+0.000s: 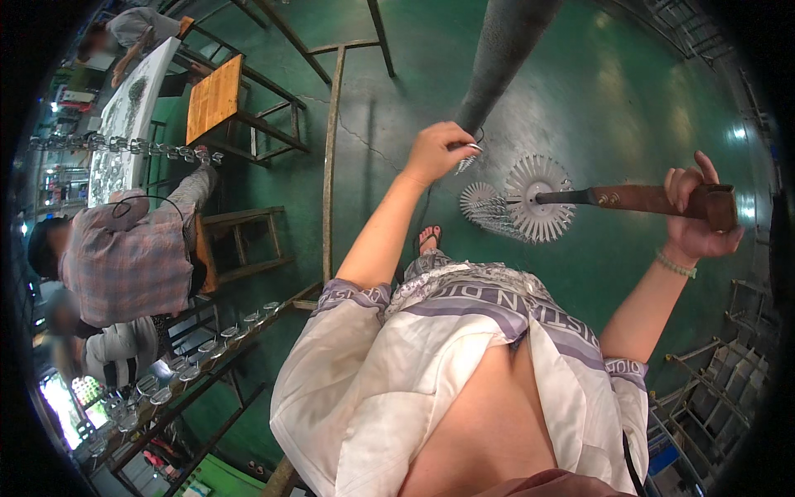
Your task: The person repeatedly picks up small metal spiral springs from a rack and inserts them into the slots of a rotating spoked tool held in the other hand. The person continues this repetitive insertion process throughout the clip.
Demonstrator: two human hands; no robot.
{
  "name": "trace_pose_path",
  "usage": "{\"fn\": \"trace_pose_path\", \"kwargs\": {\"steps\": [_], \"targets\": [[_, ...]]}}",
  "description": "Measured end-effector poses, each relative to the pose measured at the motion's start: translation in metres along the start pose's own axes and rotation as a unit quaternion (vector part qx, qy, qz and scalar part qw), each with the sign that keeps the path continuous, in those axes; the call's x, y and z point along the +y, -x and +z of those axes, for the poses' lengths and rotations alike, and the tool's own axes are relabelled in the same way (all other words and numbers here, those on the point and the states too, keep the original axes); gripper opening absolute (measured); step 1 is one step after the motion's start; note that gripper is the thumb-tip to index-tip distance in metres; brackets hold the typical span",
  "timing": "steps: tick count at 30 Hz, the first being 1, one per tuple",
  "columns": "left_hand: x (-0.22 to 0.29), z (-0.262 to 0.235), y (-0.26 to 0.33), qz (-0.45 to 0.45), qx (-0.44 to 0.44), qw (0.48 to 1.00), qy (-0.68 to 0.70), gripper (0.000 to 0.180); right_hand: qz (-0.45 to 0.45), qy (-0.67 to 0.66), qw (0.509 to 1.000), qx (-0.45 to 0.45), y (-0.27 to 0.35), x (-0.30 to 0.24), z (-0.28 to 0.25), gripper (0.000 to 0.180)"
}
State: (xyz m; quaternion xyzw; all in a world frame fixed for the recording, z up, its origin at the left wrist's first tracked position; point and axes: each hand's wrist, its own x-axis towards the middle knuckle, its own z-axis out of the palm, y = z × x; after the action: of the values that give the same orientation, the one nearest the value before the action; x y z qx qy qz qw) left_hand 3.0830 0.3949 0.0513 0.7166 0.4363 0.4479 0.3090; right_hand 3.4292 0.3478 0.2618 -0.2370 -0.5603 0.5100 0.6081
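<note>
Left arm: your forearm slanted up and to the right, the wrist bent toward the middle.
Left hand: your thumb and fingers were closed in a pinch.
Small silver pieces: they hung at your fingertips, just beside the dark pole; too small to count.
Step in hand: you seemed to be handling the pieces beside the rack while steadying it.
Next move: it probably called for a firm pinch and a still handle, clear of the spokes.
Spoked discs: the rack's spread metal spokes stood between your hands.
Brown handle: it ran rightward from the larger disc's centre.
Right hand: your fingers curled around the handle's wide end, one fingertip lifted, forearm slanting up rightward.
</note>
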Motion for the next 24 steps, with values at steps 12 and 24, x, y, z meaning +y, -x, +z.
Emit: {"fn": "trace_pose_path", "kwargs": {"steps": [12,24], "targets": [[-0.070,0.103,0.042,0.009,-0.153,0.982,-0.110,0.018,-0.018,0.007,0.997,-0.079,0.000,-0.001,-0.002,0.109],[-0.089,0.112,0.058,-0.035,-0.257,0.955,-0.147,0.018,-0.025,-0.002,0.993,-0.116,-0.001,0.002,0.000,0.106]]}}
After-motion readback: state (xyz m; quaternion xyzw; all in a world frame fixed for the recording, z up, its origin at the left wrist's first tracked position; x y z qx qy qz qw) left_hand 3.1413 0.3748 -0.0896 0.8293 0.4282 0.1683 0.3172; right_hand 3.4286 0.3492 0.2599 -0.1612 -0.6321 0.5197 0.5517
